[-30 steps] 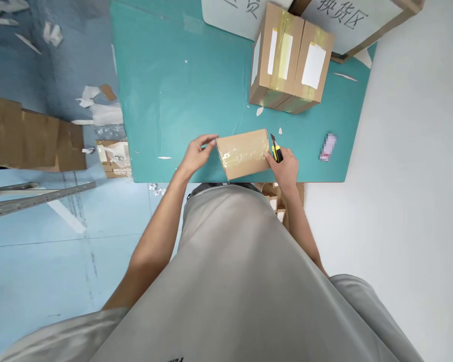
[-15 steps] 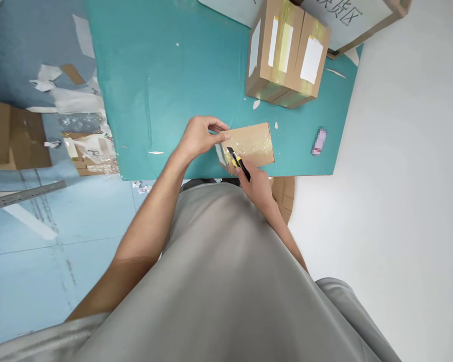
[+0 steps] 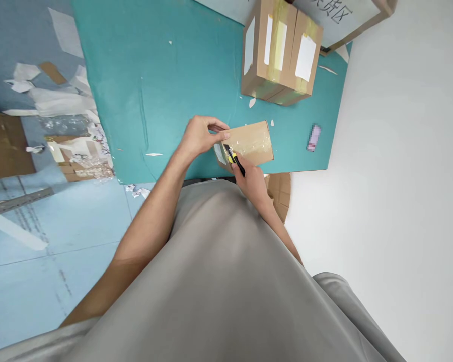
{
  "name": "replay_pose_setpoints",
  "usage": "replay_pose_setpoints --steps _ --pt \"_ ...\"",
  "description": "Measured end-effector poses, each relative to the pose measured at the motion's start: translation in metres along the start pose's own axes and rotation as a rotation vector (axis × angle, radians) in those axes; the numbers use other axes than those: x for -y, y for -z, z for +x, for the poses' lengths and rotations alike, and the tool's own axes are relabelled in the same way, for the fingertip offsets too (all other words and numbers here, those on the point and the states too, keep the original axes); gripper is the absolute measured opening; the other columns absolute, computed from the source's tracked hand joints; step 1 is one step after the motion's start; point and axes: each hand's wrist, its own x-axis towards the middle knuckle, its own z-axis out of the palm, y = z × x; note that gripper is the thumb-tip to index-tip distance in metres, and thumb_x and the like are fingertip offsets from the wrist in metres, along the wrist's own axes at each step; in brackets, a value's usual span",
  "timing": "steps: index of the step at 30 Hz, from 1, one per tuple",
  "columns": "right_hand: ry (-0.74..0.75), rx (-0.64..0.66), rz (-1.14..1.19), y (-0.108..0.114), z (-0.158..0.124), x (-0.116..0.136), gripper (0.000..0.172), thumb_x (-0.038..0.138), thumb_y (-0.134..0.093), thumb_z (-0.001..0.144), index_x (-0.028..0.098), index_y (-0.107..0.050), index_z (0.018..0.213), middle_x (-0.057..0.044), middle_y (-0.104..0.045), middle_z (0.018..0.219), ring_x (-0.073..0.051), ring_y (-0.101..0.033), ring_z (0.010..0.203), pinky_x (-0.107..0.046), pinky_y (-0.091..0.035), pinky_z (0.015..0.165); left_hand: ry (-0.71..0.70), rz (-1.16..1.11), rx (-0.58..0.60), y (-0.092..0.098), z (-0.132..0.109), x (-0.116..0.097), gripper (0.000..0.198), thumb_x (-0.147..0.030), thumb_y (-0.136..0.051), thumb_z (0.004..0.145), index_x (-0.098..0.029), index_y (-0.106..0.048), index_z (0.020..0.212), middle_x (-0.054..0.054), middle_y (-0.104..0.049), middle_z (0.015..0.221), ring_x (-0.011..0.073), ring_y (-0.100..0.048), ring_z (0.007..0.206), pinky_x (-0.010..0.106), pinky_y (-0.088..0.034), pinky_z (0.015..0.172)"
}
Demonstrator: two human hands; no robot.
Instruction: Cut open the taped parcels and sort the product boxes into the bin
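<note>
A small brown cardboard box [image 3: 251,141] with clear tape over its top lies at the near edge of the green table [image 3: 181,95]. My left hand [image 3: 204,134] grips its upper left corner, thumb on the top face and fingers behind. In my right hand [image 3: 252,180] is a black and yellow utility knife [image 3: 235,160], its blade pointing up and left over the box's left end. Whether the blade touches the tape I cannot tell. A white label [image 3: 219,154] shows on the box's left side.
Two taped cardboard boxes [image 3: 275,55] with white labels stand at the back right, before a sign with dark characters [image 3: 334,15]. A blurred pinkish object [image 3: 313,138] lies on the right. Paper scraps and plastic wrap [image 3: 60,103] litter the left, beside a larger carton [image 3: 5,146].
The view has shifted slightly, so the table and background sit a little differently. My right hand and the knife have moved slightly left along the box; my left hand keeps its hold.
</note>
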Motion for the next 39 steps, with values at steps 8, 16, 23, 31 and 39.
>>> replay_pose_setpoints --steps 8,16,23,31,39 --pt "-0.021 0.044 -0.079 0.007 0.005 0.014 0.056 0.038 -0.042 0.122 0.019 -0.059 0.171 -0.016 -0.086 0.122 -0.035 -0.081 0.114 -0.044 -0.062 0.102 0.041 0.004 -0.086 -0.01 -0.004 0.002 0.02 -0.023 -0.09 0.08 -0.02 -0.089 0.1 0.006 -0.086 0.1 0.0297 -0.081 0.103 0.048 -0.067 0.104" --pt "-0.119 0.227 -0.255 0.02 -0.024 0.029 0.055 0.032 -0.043 0.121 0.022 -0.052 0.174 -0.017 -0.086 0.126 -0.037 -0.083 0.11 -0.043 -0.064 0.091 0.071 0.023 -0.121 -0.013 -0.011 0.002 0.021 -0.026 -0.092 0.079 -0.02 -0.089 0.099 0.006 -0.086 0.097 0.0295 -0.081 0.101 0.047 -0.068 0.102" --pt "-0.078 0.319 -0.326 0.026 -0.008 0.043 0.054 0.026 -0.037 0.12 0.013 -0.054 0.17 -0.023 -0.085 0.128 -0.038 -0.084 0.113 -0.046 -0.063 0.094 0.094 0.068 -0.168 -0.012 -0.015 -0.006 0.021 -0.026 -0.089 0.082 -0.018 -0.089 0.101 0.007 -0.087 0.102 0.0285 -0.082 0.1 0.043 -0.069 0.098" --pt "-0.015 0.391 -0.329 0.038 -0.031 0.013 0.057 0.029 -0.041 0.121 0.023 -0.049 0.177 -0.02 -0.084 0.131 -0.034 -0.084 0.109 -0.04 -0.063 0.088 0.116 0.062 -0.212 -0.015 -0.018 -0.003 0.028 -0.035 -0.088 0.086 -0.018 -0.085 0.107 0.008 -0.086 0.114 0.0288 -0.081 0.112 0.04 -0.068 0.102" --pt "0.104 0.215 -0.115 0.067 -0.034 -0.041 0.055 0.038 -0.044 0.121 0.03 -0.057 0.174 -0.013 -0.086 0.124 -0.031 -0.081 0.106 -0.035 -0.06 0.09 0.116 0.095 -0.313 -0.038 -0.024 -0.007 0.031 -0.038 -0.084 0.093 -0.019 -0.08 0.117 0.008 -0.083 0.121 0.0276 -0.08 0.118 0.038 -0.067 0.106"
